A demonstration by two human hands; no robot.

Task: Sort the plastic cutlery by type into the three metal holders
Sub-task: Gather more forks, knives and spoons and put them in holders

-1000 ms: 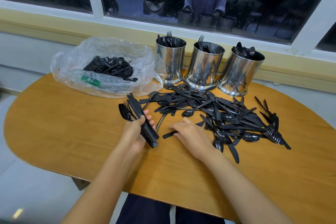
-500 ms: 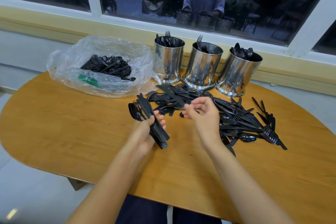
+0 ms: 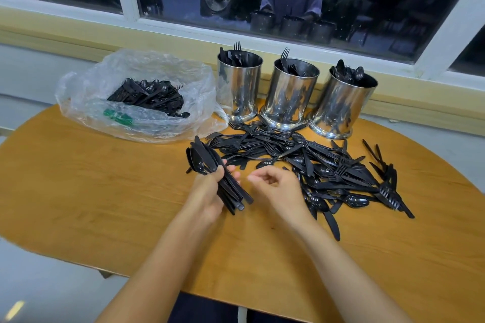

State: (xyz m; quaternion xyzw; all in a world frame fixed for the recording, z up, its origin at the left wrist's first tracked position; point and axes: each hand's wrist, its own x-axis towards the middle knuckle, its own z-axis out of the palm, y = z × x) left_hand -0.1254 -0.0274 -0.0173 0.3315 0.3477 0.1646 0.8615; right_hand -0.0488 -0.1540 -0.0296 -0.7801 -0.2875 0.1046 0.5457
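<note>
**Hands.** The left hand [image 3: 207,193] grips a bundle of black cutlery [image 3: 204,158]. Its fingers wrap round the handles. The heads, knives and at least one spoon, fan out above the fist and away from the person. The handle ends project below the palm, toward the right hand [image 3: 278,189]. The right hand hovers just beside the bundle with its fingers loosely curled, and nothing shows in its grasp.

**Cutlery.** A loose pile [image 3: 317,165] of black forks, knives and spoons lies unsorted on the counter [image 3: 78,191]. It sits directly behind and to the right of the right hand and reaches back to the bases of the holders.

**Holders.** Three metal holders stand upright in a row at the far edge of the counter.
- The left holder [image 3: 239,89] contains dark pieces with one fork standing tines up.
- The middle holder [image 3: 290,97] shows fork tines above its rim.
- The right holder [image 3: 341,105] shows spoon bowls.

**Other items.** A clear plastic bag [image 3: 86,97] lies to the left of the holders. It contains more black cutlery and a small green item [image 3: 116,116].
</note>
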